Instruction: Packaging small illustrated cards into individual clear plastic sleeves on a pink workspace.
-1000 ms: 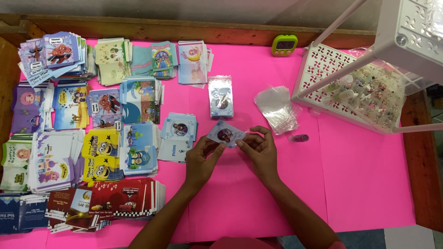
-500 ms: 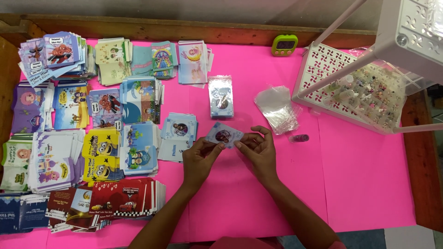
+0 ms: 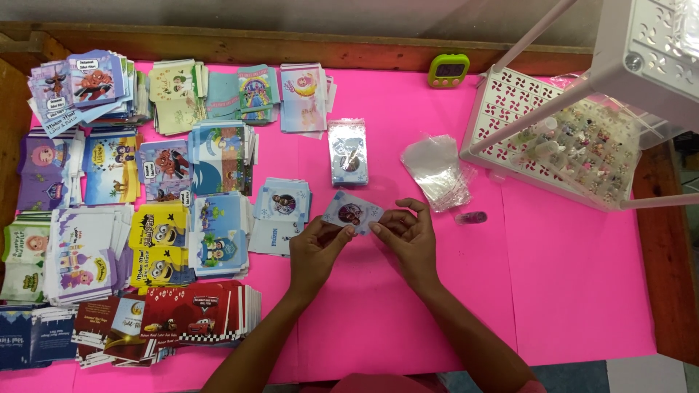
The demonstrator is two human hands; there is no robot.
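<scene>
Both hands hold one small pale-blue card [image 3: 353, 212] with a round cartoon picture, just above the pink table [image 3: 437, 291]. My left hand [image 3: 314, 251] pinches its lower left edge. My right hand [image 3: 410, 239] grips its right edge with thumb and fingers. A pile of similar blue cards [image 3: 280, 215] lies just left of the hands. A wrapped stack of cards [image 3: 347, 152] sits beyond them, and a heap of clear plastic sleeves [image 3: 435, 172] lies to the upper right.
Many stacks of colourful cartoon cards [image 3: 131, 204] fill the table's left half. A white perforated rack [image 3: 561, 138] holding small trinkets stands at the right. A green timer [image 3: 448, 70] sits at the back edge. A small purple item [image 3: 473, 217] lies near my right hand.
The card and both hands have shifted slightly left and down; the grip is unchanged.
</scene>
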